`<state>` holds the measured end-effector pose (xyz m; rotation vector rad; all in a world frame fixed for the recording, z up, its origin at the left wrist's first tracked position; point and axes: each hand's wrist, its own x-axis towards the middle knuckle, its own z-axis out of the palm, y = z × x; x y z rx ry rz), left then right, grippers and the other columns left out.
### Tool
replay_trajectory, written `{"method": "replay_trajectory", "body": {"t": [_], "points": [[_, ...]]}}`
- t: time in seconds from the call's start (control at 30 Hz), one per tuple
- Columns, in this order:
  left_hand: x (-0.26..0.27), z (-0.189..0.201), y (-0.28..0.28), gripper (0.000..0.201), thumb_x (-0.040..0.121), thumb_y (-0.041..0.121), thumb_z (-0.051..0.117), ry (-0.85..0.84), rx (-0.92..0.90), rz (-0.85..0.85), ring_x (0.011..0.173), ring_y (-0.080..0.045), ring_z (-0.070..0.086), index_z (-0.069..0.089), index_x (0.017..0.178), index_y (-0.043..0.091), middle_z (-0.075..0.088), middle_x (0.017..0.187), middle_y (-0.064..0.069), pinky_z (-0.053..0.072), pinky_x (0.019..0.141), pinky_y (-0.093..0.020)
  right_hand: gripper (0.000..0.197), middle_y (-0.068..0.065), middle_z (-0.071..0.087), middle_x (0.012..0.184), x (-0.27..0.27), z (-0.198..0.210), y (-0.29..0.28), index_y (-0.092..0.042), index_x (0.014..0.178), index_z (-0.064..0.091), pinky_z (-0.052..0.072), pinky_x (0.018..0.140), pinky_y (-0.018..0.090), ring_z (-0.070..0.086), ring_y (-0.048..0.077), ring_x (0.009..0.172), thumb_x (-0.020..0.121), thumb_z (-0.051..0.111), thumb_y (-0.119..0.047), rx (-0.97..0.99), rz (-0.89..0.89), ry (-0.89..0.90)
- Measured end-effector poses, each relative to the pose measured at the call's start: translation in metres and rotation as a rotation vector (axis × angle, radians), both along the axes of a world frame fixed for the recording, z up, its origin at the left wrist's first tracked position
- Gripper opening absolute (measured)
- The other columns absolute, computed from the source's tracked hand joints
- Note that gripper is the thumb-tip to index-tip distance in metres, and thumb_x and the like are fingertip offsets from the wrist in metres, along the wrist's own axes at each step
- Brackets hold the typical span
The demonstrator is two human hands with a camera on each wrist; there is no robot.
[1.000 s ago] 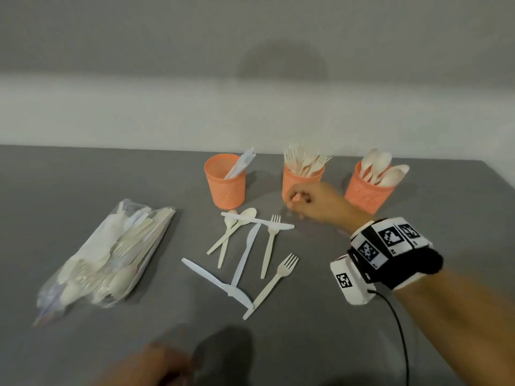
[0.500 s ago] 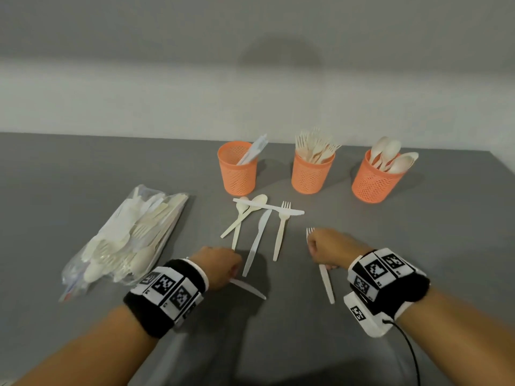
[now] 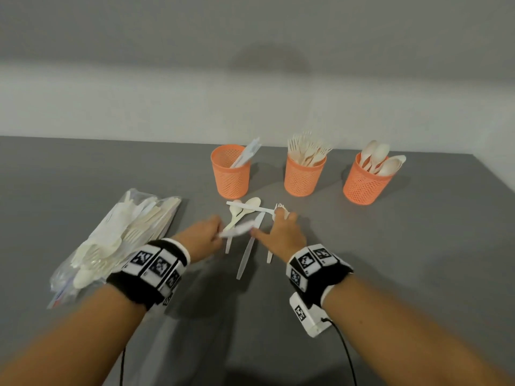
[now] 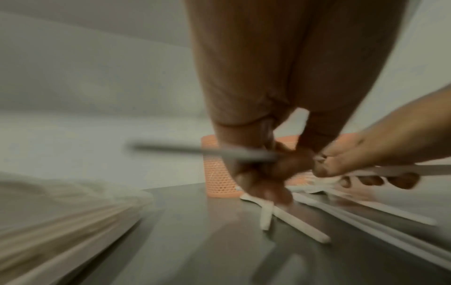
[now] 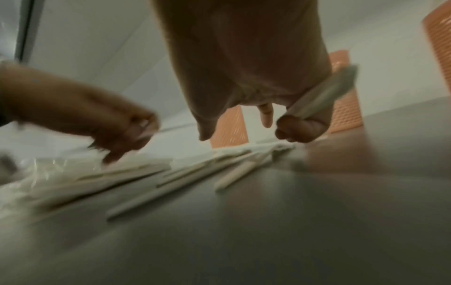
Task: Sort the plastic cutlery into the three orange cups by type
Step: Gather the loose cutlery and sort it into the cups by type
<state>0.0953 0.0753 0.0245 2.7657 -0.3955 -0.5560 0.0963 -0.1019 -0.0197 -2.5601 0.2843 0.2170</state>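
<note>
- Orange mesh plastic cups stand in a row at the far side of the grey tabletop [image 3: 418, 246]: the left cup [image 3: 231, 174] holds white knives, the middle cup [image 3: 304, 174] forks, the right cup [image 3: 365, 181] spoons.
- My left hand [image 3: 202, 235] pinches a white plastic knife [image 3: 238, 229], blurred, just above the loose pile.
- My right hand [image 3: 281, 235] curls its fingers round a cream plastic fork [image 5: 324, 96]; its tines poke out past the knuckles, and the thumb sticks out sideways.
- Two cream spoons [image 3: 242, 208], another knife [image 3: 248, 254] and further pieces lie crossed between my hands.
- I judge each hand should carry its piece to the matching cup, knife left, fork middle.
- I'd lift straight up first so the crossed pieces are not dragged along, then drop each handle-down.
- A clear plastic bag of more cutlery [image 3: 117, 240] waits at left.
</note>
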Motion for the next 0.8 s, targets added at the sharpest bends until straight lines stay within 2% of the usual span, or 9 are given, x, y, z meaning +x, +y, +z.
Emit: {"method": "replay_trajectory", "body": {"t": [0.13,0.27,0.37,0.43,0.53,0.6,0.67,0.73,0.8], "points": [[0.037,-0.009,-0.022,0.035,0.091,0.020,0.052,-0.150,-0.029,0.065,0.106,-0.033,0.056,0.048,0.123,0.007,0.055,0.120,-0.015,0.042,0.088,-0.036,0.087,0.014,0.034,0.134,-0.006,-0.006,0.004,-0.013,0.135,0.029,0.045,0.089,0.042,0.043,0.034,0.120,0.072,0.069,-0.056,-0.115,0.030,0.046],[0.059,-0.026,-0.055,0.049,0.089,0.021,0.056,-0.160,0.074,-0.005,0.114,-0.032,0.053,0.041,0.135,0.013,0.038,0.138,-0.006,0.046,0.093,-0.042,0.070,0.016,0.035,0.134,-0.009,-0.007,-0.008,-0.012,0.132,0.031,0.045,0.092,0.044,0.045,0.036,0.119,0.077,0.070,-0.030,-0.022,0.051,0.072],[0.065,-0.038,-0.075,0.041,0.090,0.013,0.048,-0.177,0.190,-0.086,0.117,-0.033,0.050,0.043,0.131,0.012,0.045,0.133,-0.009,0.045,0.093,-0.044,0.053,0.017,0.034,0.135,-0.011,-0.007,-0.020,-0.011,0.130,0.033,0.044,0.095,0.045,0.045,0.038,0.119,0.085,0.059,-0.018,0.005,0.106,0.063],[0.064,-0.042,-0.085,0.034,0.094,0.011,0.040,-0.225,0.264,-0.100,0.119,-0.031,0.051,0.047,0.127,0.013,0.050,0.130,-0.008,0.041,0.096,-0.042,0.045,0.017,0.035,0.137,-0.013,-0.009,-0.024,-0.010,0.130,0.035,0.042,0.096,0.045,0.044,0.038,0.121,0.090,0.051,-0.022,-0.029,0.119,0.038],[0.063,-0.046,-0.096,0.032,0.095,0.012,0.034,-0.259,0.301,-0.119,0.118,-0.024,0.054,0.053,0.121,0.018,0.058,0.125,-0.005,0.033,0.104,-0.039,0.054,0.015,0.034,0.137,-0.017,-0.012,-0.023,-0.010,0.132,0.032,0.042,0.094,0.046,0.041,0.037,0.123,0.089,0.056,-0.031,-0.076,0.138,0.039],[0.061,-0.043,-0.098,0.030,0.096,0.014,0.033,-0.259,0.306,-0.077,0.116,-0.026,0.054,0.054,0.118,0.013,0.060,0.122,-0.007,0.035,0.100,-0.038,0.054,0.017,0.035,0.134,-0.015,-0.012,-0.024,-0.010,0.135,0.028,0.042,0.095,0.044,0.044,0.038,0.122,0.089,0.056,-0.018,-0.073,0.104,0.035],[0.061,-0.035,-0.092,0.029,0.096,0.014,0.034,-0.246,0.237,0.070,0.109,-0.031,0.057,0.054,0.116,0.008,0.062,0.117,-0.012,0.043,0.087,-0.038,0.059,0.019,0.038,0.132,-0.011,-0.010,-0.030,-0.010,0.138,0.025,0.042,0.095,0.043,0.047,0.038,0.119,0.087,0.054,-0.009,-0.064,0.045,0.051],[0.061,-0.028,-0.080,0.029,0.096,0.020,0.038,-0.233,0.143,0.242,0.103,-0.035,0.059,0.055,0.114,0.004,0.063,0.111,-0.016,0.042,0.075,-0.036,0.064,0.019,0.043,0.131,-0.005,-0.007,-0.039,-0.008,0.136,0.026,0.042,0.094,0.041,0.048,0.038,0.119,0.083,0.061,-0.010,-0.033,0.008,0.083],[0.059,-0.027,-0.066,0.037,0.094,0.032,0.044,-0.177,0.085,0.349,0.101,-0.035,0.060,0.055,0.112,0.002,0.063,0.107,-0.017,0.040,0.073,-0.034,0.063,0.020,0.048,0.130,0.000,-0.005,-0.046,-0.003,0.131,0.030,0.042,0.095,0.039,0.049,0.036,0.120,0.080,0.066,-0.013,-0.008,-0.002,0.122]]}}
